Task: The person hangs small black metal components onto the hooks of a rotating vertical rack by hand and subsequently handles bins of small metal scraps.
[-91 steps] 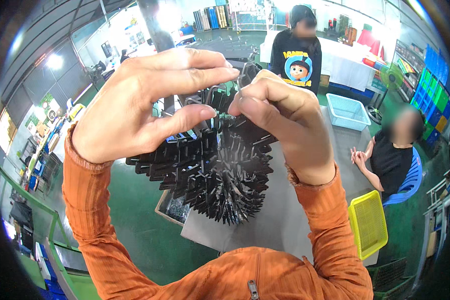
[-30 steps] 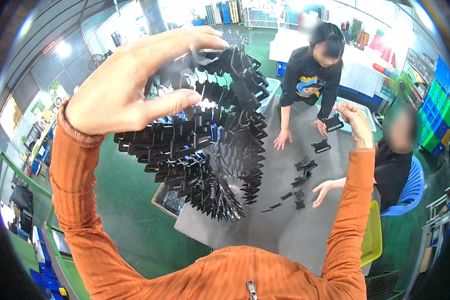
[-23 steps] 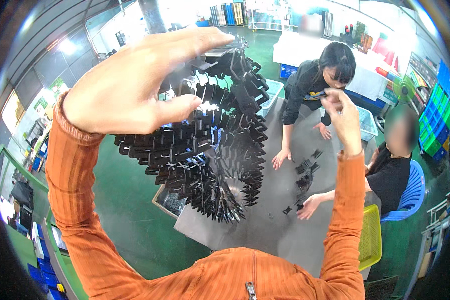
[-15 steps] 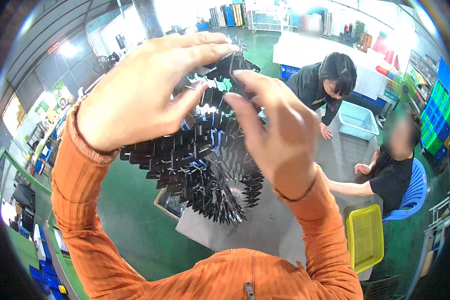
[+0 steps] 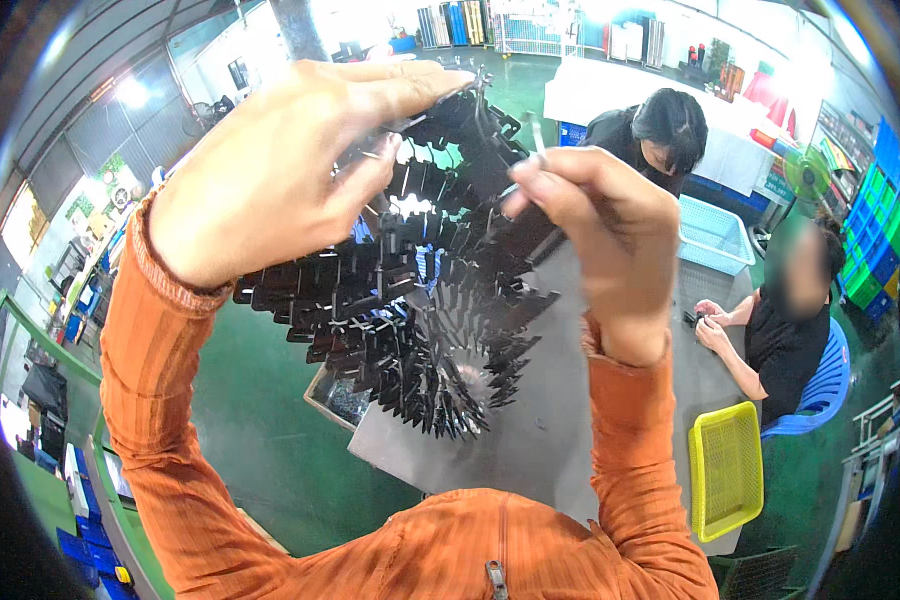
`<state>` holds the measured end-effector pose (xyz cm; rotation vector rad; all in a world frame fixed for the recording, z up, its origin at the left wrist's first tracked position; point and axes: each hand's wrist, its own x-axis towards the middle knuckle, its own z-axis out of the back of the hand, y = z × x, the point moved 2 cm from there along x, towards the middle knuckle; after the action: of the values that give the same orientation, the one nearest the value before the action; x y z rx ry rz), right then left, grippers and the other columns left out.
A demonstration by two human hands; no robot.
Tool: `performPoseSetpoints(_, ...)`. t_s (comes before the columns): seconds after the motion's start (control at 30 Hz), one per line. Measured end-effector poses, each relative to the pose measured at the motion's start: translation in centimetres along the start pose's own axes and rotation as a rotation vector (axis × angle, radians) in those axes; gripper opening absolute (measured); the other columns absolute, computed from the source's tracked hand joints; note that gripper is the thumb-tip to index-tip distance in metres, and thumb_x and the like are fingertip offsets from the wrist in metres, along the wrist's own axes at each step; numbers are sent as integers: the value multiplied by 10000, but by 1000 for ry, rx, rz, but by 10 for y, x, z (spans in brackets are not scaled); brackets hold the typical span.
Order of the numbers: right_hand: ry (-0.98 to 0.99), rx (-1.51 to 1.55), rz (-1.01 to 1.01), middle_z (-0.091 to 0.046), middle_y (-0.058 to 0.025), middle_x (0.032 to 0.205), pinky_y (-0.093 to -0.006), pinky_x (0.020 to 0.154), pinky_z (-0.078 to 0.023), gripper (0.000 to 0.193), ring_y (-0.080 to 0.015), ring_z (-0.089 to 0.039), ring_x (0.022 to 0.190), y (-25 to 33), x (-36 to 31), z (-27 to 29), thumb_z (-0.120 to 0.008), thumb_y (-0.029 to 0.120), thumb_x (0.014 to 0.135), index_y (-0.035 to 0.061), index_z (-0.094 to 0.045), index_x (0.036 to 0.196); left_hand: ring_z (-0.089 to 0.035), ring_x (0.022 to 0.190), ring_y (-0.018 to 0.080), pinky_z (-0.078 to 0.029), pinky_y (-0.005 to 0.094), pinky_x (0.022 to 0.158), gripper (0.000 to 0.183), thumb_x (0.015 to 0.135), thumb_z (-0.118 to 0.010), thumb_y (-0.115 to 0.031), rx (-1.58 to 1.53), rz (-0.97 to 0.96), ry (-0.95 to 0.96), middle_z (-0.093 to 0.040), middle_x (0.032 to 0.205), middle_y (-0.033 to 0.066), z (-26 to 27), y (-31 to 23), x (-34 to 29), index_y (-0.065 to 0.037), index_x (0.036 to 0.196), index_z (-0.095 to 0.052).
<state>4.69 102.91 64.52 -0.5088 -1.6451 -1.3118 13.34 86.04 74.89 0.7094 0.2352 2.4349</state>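
Observation:
A tall cluster of black parts (image 5: 370, 315), several tiers with blade-like tips, fills the middle in front of me. My left hand (image 5: 270, 185) reaches over its upper left side. Its fingers lie stretched out along the top, the thumb apart below them; whether it touches a part cannot be made out. To the right of the cluster, my right hand (image 5: 615, 235) is closed in a pinch. From its fingertips sticks up a small, thin, pale piece (image 5: 538, 135), blurred by motion.
Under the cluster is a grey table (image 5: 560, 400), with a yellow basket (image 5: 705, 475) at its right edge and a light-blue basket (image 5: 715, 235) farther back. A co-worker (image 5: 795, 335) sits at right on a blue chair (image 5: 820, 390); another person (image 5: 665, 135) leans in behind.
My right hand has moved right, away from the cluster's top, and now pinches a thin piece. My left hand has barely moved. The seated co-worker's hands have come together around a small dark piece.

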Motion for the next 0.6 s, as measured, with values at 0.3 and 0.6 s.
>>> performPoseSetpoints(0.3, -162, -367, -499, -649, -50, 752, -239, 645, -458, 150, -90, -599, 699, -97, -20, 151, -606, 145, 879, 7, -648, 920, -460, 1220, 376, -347, 412, 1040, 513, 761, -498, 10, -91, -54, 35, -518, 1276, 210, 8, 12, -11, 10, 1274, -487)
performPoseSetpoints(0.6, -175, -817, -211, -623, -89, 887, -326, 671, -460, 174, -217, -591, 741, -98, 2, 118, -679, 167, 778, 53, -668, 909, -482, 1192, 374, -372, 417, 1020, 502, 757, -543, -14, -63, 4, 30, -515, 1274, 211, 10, 1, 3, 0, 1257, -495)
